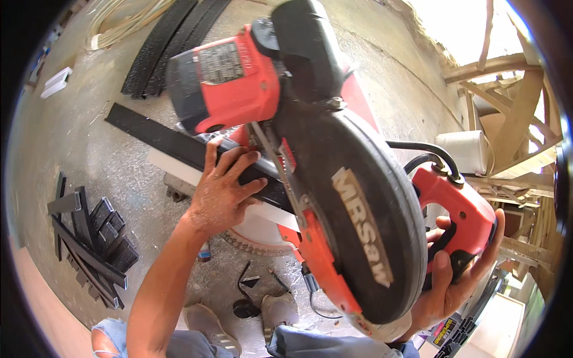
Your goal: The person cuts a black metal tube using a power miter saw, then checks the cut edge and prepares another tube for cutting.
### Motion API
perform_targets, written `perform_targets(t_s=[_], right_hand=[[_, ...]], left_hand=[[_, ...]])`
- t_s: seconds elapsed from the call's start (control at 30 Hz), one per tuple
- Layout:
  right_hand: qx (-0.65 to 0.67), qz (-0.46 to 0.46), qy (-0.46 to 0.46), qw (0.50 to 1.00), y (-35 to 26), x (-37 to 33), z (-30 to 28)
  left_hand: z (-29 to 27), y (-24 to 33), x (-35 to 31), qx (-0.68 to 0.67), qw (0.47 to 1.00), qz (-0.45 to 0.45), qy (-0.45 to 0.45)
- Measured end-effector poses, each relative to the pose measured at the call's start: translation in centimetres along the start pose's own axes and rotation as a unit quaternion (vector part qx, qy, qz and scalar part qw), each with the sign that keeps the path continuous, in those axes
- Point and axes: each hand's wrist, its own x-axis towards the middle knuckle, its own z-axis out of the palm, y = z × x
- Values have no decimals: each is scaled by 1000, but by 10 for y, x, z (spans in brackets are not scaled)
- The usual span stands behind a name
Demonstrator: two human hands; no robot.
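A red and black mitre saw (334, 179) fills the middle and right, its round black guard tilted toward me. My right hand (444, 292) is wrapped round the saw's red handle (462, 206), the thumb on the near side. Left of the guard, my left hand (224, 188) grips a long black bar (158, 136), its fingers bent over the top. The bar runs from the upper left to beneath the saw head. A white strip (176, 167) lies along its near side. The guard hides the bar's right end and the blade's lower part.
Short black offcuts (92, 238) lie piled on the concrete floor at the left. Longer black lengths (164, 48) and a coiled cable (122, 18) are at the far left. A wooden frame (513, 101) stands at the right. My shoes (209, 325) are near small scraps.
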Motion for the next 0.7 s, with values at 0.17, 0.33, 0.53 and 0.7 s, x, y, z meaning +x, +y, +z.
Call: perform_targets(t_s=[0.17,0.33,0.53,0.7], right_hand=[[2,21,38,999,3,4,-4],[51,20,32,998,10,3,-8],[46,-8,-4,999,12,5,-18],[78,27,-53,995,3,17,-28]], left_hand=[[-5,-1,10,2,1000,7,-20],[-1,0,7,-1,1000,-11,-17],[-14,8,12,22,999,-13,-41],[-9,12,21,34,998,-16,-45]])
